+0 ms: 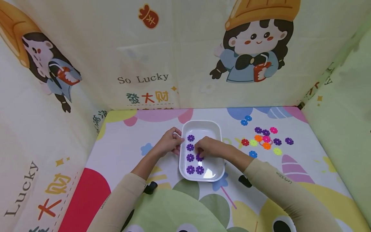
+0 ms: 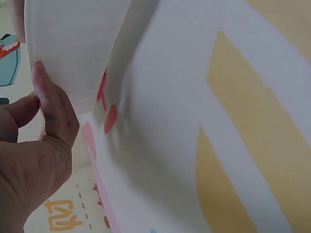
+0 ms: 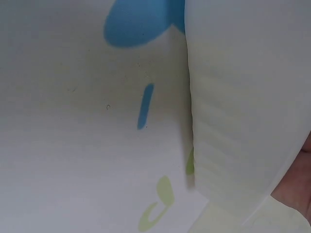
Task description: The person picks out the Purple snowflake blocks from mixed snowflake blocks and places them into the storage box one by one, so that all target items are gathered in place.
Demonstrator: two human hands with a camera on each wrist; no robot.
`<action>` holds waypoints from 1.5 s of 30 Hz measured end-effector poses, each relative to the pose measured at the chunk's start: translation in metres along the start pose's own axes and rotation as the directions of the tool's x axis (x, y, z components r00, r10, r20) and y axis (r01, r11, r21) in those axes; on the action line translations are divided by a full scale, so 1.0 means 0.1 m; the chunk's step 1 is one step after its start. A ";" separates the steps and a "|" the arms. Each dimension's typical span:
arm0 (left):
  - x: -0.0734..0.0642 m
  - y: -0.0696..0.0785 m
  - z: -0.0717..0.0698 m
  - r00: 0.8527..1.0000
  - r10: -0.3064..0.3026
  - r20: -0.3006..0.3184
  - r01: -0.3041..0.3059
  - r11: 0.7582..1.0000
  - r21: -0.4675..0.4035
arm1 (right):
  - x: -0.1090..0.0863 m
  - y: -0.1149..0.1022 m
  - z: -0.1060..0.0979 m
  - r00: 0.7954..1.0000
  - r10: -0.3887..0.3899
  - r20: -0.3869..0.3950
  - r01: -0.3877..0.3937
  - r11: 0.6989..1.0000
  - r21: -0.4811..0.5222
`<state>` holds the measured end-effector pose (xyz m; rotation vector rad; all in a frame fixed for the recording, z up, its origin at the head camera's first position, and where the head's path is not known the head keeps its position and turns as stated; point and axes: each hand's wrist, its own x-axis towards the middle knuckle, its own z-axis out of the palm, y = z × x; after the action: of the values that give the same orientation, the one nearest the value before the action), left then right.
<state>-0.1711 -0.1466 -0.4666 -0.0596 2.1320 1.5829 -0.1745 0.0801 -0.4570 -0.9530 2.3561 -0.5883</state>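
A white tray [image 1: 213,167] lies on the table with several purple snowflake discs [image 1: 190,157] inside, in a column along its left side and a shorter one beside it. My left hand [image 1: 170,141] holds the tray's left rim between thumb and fingers; the left wrist view shows the left hand [image 2: 46,131] against the tray's outer wall [image 2: 73,48]. Inside the tray, my right hand [image 1: 210,147] pinches a purple snowflake disc at the second column's upper end, its fingertips partly covering it. In the right wrist view the tray wall [image 3: 238,107] hides most of this hand.
Loose snowflake discs [image 1: 266,139] in purple, pink, orange, yellow, red and blue are scattered right of the tray. Two blue discs [image 1: 246,120] lie farther back. Printed cloth walls [image 1: 191,64] enclose the patterned table [image 1: 121,135] at the back and sides.
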 end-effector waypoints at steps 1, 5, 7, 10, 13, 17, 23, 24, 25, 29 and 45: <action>0.00 0.00 0.00 1.000 0.000 0.002 0.000 1.000 -0.001 | 0.00 0.00 0.00 1.000 0.008 -0.001 -0.008 1.000 0.003; -0.01 0.01 0.00 1.000 0.004 0.000 -0.004 1.000 -0.001 | 0.01 0.01 0.03 1.000 0.025 -0.006 -0.025 1.000 0.009; -0.01 0.00 0.00 1.000 0.008 0.002 -0.008 1.000 -0.006 | 0.02 0.02 0.04 1.000 0.022 -0.010 -0.022 1.000 0.005; -0.01 0.00 0.00 1.000 0.011 0.004 -0.011 1.000 -0.007 | 0.02 0.01 0.05 0.999 0.030 -0.013 -0.030 1.000 -0.002; -0.01 0.00 0.00 1.000 0.013 0.006 -0.013 1.000 -0.008 | 0.02 0.01 0.06 0.999 0.046 -0.016 -0.046 0.999 -0.009; -0.01 0.00 0.00 1.000 0.009 0.006 -0.009 1.000 -0.009 | 0.03 0.02 0.07 0.998 0.052 -0.020 -0.053 0.998 -0.017; -0.01 0.01 0.00 1.000 0.003 0.005 -0.003 1.000 -0.006 | 0.03 0.03 0.07 0.998 0.062 -0.019 -0.063 0.998 -0.021; -0.01 0.01 0.00 1.000 0.003 0.005 -0.003 1.000 -0.009 | 0.03 0.03 0.07 0.998 0.064 -0.019 -0.064 0.998 -0.022; -0.01 0.01 0.00 1.000 0.005 0.005 -0.005 1.000 -0.010 | 0.03 0.03 0.07 0.998 0.063 -0.017 -0.064 0.998 -0.021; -0.01 0.01 0.00 1.000 0.005 0.005 -0.005 1.000 -0.009 | 0.04 0.03 0.07 0.998 0.065 -0.008 -0.065 0.998 -0.015; -0.01 0.03 0.00 1.000 -0.010 0.006 0.010 1.000 -0.002 | -0.07 0.01 -0.07 0.997 0.035 -0.066 -0.037 0.999 -0.020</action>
<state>-0.1707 -0.1460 -0.4636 -0.0661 2.1228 1.5778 -0.1749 0.0866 -0.4502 -0.9117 2.4368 -0.5897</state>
